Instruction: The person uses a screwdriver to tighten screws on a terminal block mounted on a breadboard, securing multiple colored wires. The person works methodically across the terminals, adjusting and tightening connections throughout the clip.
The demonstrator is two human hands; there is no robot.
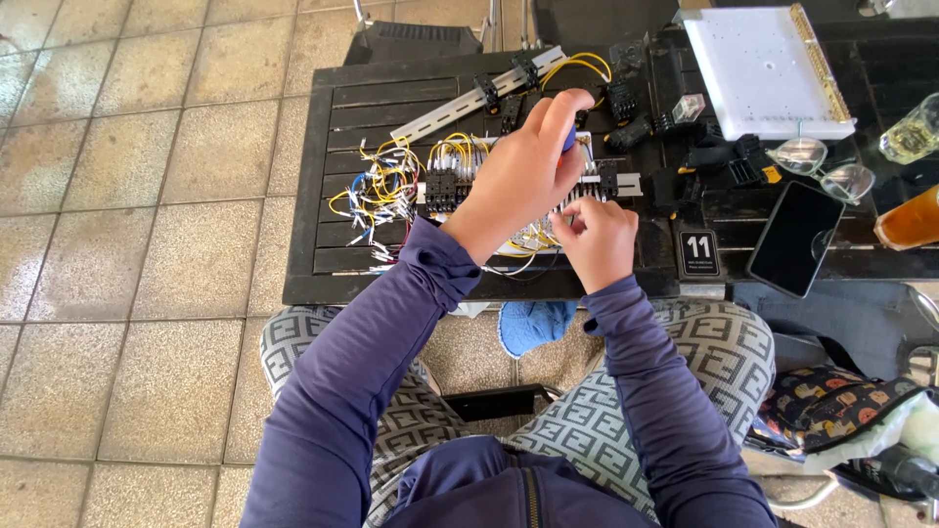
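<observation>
My left hand (523,171) reaches over the black slatted table (337,122) and grips a blue-handled screwdriver (570,140), only a bit of its handle showing. It hovers over a wiring assembly (445,186) of black terminal blocks on a rail with yellow, white and blue wires (377,191) fanned out to the left. My right hand (597,240) is closed beside the assembly's near edge, pinching a thin wire end. Both arms wear dark blue sleeves.
A loose metal rail (469,103) lies at the back. Black components (685,147), a white perforated plate (758,68), glasses (822,161), a dark phone (794,238), two drink glasses (910,220) and a numbered card (698,252) fill the right. A blue cloth (533,323) lies on my lap.
</observation>
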